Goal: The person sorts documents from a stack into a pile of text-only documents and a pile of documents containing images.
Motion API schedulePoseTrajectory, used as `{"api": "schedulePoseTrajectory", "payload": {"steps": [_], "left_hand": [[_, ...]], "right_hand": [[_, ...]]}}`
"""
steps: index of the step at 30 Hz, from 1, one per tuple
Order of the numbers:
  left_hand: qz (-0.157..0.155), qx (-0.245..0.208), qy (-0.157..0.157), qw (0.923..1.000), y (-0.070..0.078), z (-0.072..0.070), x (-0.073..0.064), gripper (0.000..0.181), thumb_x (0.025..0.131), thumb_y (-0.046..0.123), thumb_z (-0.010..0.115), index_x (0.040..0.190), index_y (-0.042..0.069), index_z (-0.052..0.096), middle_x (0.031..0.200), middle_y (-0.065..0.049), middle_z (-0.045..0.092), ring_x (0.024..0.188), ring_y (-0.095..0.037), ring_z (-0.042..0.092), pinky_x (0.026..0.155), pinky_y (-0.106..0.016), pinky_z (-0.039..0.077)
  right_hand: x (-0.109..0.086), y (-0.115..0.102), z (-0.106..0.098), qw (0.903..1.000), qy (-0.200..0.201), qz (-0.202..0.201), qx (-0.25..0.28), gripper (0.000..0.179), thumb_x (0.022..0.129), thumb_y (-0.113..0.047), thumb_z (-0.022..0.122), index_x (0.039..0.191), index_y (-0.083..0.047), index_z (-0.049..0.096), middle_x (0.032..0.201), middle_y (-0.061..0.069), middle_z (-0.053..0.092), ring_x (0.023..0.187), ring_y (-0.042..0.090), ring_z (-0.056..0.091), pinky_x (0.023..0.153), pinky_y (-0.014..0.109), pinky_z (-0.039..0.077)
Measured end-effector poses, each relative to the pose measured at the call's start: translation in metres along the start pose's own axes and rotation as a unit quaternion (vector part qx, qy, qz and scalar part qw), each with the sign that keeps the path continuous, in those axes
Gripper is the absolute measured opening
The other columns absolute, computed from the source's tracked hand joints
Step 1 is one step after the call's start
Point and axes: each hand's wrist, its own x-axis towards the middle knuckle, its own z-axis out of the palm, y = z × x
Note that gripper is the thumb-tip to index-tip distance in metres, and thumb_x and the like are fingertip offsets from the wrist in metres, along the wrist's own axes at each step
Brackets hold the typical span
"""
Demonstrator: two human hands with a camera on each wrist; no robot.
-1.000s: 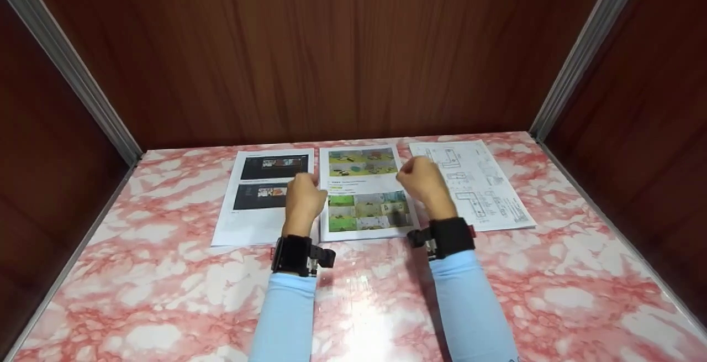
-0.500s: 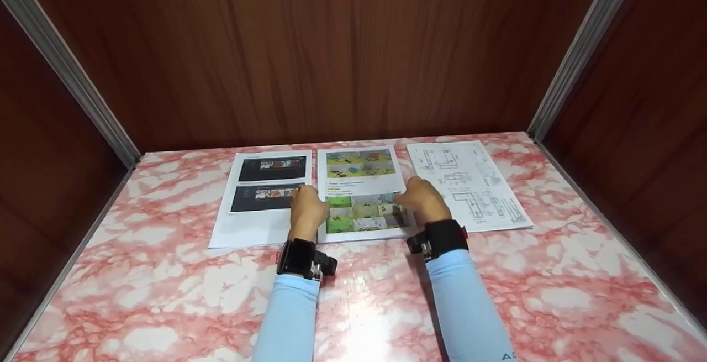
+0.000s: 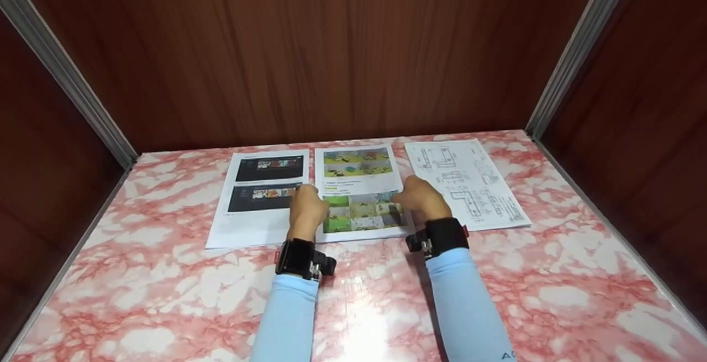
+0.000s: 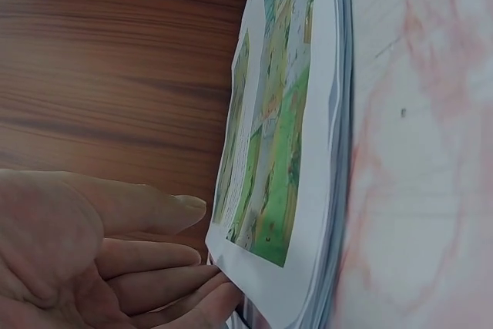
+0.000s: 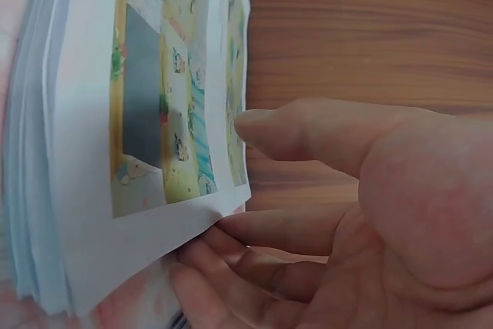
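A thick stack of printed paper (image 3: 362,187) with colour pictures lies in the middle of the three in the head view. My left hand (image 3: 308,207) is at its left side and my right hand (image 3: 424,200) at its right. In the left wrist view, the fingers (image 4: 158,287) reach the stack's side edge, with the thumb raised apart from them. The right wrist view shows fingers (image 5: 254,267) touching the opposite edge, while the thumb (image 5: 285,130) stands clear above the sheet. Neither hand pinches the paper. Fingertips are partly hidden under the edges.
To the left lies a paper stack (image 3: 243,228) with two dark printed pictures, close beside the middle one. Line drawings cover the stack (image 3: 494,185) on the right. All rest on a red-and-white marbled table (image 3: 165,295), with a brown wood-grain wall (image 3: 353,52) behind.
Both hands have come down and nearer the person, from above the stack's sides to its edges. Their fingers have uncurled. The papers stay in place; the view has shifted slightly.
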Motion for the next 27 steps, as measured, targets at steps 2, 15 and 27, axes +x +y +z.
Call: {"api": "schedulePoseTrajectory", "payload": {"steps": [2,15,27], "left_hand": [[0.002,0.008,0.003,1.0,0.001,0.0005,-0.0005,0.033,0.076,0.007,0.059,0.107,-0.005,0.063,0.11,-0.021,0.064,0.101,-0.035,0.06,0.088,-0.042,0.048],[-0.007,0.003,-0.005,1.0,0.0041,0.0022,-0.0014,0.03,0.078,0.007,0.058,0.105,-0.003,0.063,0.107,-0.019,0.064,0.097,-0.032,0.061,0.083,-0.042,0.049],[-0.001,-0.013,-0.007,0.9999,0.0055,0.0006,-0.0026,0.04,0.079,0.006,0.056,0.118,-0.001,0.059,0.119,-0.019,0.061,0.106,-0.033,0.059,0.089,-0.042,0.048]], "right_hand": [[0.0004,-0.0005,-0.001,0.9999,0.001,-0.012,-0.006,0.026,0.077,-0.026,0.062,0.091,-0.004,0.062,0.08,0.005,0.056,0.068,0.021,0.05,0.061,0.03,0.042],[0.0004,0.0018,-0.0042,0.9994,0.007,-0.023,0.026,0.02,0.078,-0.024,0.063,0.08,-0.004,0.059,0.072,0.002,0.048,0.063,0.02,0.045,0.056,0.029,0.038],[-0.0023,-0.0011,-0.0069,0.9993,0.019,-0.024,0.021,0.033,0.079,-0.025,0.062,0.096,0.002,0.062,0.092,0.01,0.06,0.079,0.023,0.052,0.072,0.034,0.043]]}}
